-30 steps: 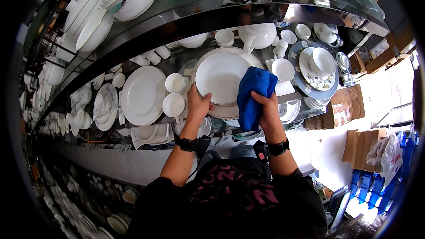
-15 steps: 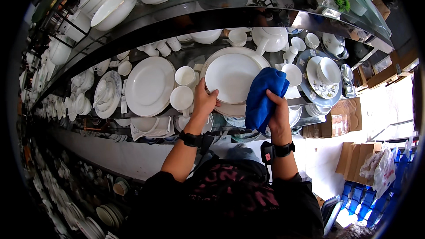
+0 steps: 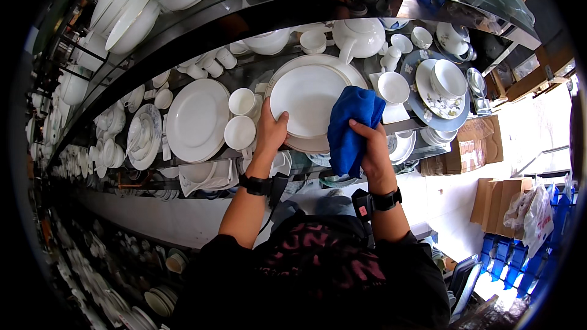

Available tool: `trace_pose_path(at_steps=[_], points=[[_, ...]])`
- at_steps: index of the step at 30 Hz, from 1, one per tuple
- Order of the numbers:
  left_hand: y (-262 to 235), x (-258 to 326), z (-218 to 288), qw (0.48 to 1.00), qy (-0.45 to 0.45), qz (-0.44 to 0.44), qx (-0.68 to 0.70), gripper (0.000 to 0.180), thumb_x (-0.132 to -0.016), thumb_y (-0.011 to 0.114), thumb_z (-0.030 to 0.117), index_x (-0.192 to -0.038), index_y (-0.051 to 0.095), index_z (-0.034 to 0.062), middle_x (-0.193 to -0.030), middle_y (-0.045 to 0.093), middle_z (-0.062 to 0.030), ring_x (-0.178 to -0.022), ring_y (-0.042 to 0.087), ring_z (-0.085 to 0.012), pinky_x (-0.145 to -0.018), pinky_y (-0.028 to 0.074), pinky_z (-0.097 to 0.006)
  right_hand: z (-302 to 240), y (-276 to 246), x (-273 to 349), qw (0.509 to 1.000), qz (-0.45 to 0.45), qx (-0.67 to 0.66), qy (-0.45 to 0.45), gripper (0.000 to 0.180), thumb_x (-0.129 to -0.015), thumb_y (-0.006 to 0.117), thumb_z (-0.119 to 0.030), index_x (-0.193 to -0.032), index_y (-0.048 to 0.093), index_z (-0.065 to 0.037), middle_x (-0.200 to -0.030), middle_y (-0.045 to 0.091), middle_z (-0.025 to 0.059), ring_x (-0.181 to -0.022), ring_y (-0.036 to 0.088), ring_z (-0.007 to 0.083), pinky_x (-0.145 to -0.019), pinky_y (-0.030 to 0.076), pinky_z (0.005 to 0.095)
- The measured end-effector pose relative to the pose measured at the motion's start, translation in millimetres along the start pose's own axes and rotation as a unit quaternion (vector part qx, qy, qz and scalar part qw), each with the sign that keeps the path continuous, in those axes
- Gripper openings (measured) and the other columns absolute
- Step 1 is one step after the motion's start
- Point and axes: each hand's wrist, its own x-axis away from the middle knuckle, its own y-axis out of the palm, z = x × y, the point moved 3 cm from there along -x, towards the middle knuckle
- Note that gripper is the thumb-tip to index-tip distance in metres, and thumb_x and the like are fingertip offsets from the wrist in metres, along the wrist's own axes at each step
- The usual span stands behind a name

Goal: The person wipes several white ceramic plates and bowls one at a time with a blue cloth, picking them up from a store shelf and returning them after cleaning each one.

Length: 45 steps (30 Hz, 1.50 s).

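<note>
The left hand [image 3: 271, 129] grips the left rim of a large round white ceramic plate [image 3: 306, 101], fingers curled over its edge with the thumb on the face. The plate leans tilted on a glass display shelf [image 3: 257, 73], and a second plate rim shows just beneath it. The right hand [image 3: 370, 146] is clenched around a bright blue cloth [image 3: 351, 125], which is bunched and pressed against the plate's right edge.

Compared with half a second ago, both hands hold the same grips, but the plate and cloth sit a little lower and more to the centre of the view, and the cloth hangs further below the plate's rim than before.

Just left of the held plate stand two small white cups [image 3: 241, 116], one above the other, and beyond them another big white dinner plate [image 3: 197, 119] leans on the shelf. A white teapot [image 3: 361, 36] sits above the held plate. To the right, near the cloth, is a white bowl [image 3: 393, 87], and next to that a floral-patterned plate carrying a white cup [image 3: 448, 79]. Brown cardboard boxes [image 3: 474, 146] stand further right.
</note>
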Motion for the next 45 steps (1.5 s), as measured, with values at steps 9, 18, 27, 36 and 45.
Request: trace_pose_path(at_steps=[9,18,27,36,45], points=[[-11,-11,-7,0.946,0.187,0.079,-0.255,0.063,-0.086,0.061,0.013,-0.140,0.031,0.0016,-0.105,0.062,-0.0276,-0.087,0.065,-0.0404,-0.080,0.051,-0.045,0,4,0,0.990,-0.022,0.139,-0.024,0.046,-0.074,0.072,-0.002,-0.116,0.054,0.002,-0.100,0.065,0.0137,-0.088,0.064,0.0243,-0.080,0.052,0.0358],[-24,-12,9,0.984,0.123,0.047,-0.120,0.058,-0.083,0.062,0.002,-0.137,0.042,0.0032,-0.125,0.055,-0.0178,-0.110,0.056,-0.0270,-0.091,0.048,-0.038,3,7,-3,0.991,-0.035,0.126,-0.008,0.048,-0.074,0.071,-0.001,-0.119,0.053,0.003,-0.104,0.064,0.0141,-0.092,0.063,0.0240,-0.083,0.051,0.0353],[-31,14,25,0.968,0.176,0.004,0.178,0.055,-0.086,0.054,-0.009,-0.138,0.040,0.0005,-0.126,0.054,-0.0121,-0.107,0.057,-0.0176,-0.083,0.051,-0.027,-3,18,21,0.993,-0.029,0.111,-0.033,0.051,-0.075,0.066,0.002,-0.124,0.051,0.002,-0.110,0.063,0.0129,-0.099,0.063,0.0261,-0.089,0.050,0.0365],[-153,53,15,0.934,0.215,0.000,0.284,0.056,-0.086,0.054,-0.006,-0.139,0.038,0.0006,-0.125,0.056,-0.0111,-0.111,0.056,-0.0166,-0.089,0.049,-0.029,14,115,81,0.989,-0.114,0.069,-0.065,0.061,-0.070,0.065,0.001,-0.128,0.048,0.005,-0.115,0.062,0.0159,-0.106,0.061,0.0286,-0.096,0.046,0.0403],[-330,20,-77,0.976,0.097,0.047,0.188,0.052,-0.082,0.057,-0.010,-0.132,0.047,0.0002,-0.117,0.061,-0.0103,-0.092,0.064,-0.0162,-0.065,0.055,-0.026,168,251,56,0.983,-0.155,0.046,0.084,0.045,-0.081,0.062,-0.003,-0.125,0.050,0.002,-0.113,0.061,0.0142,-0.102,0.061,0.0276,-0.090,0.050,0.0403]])
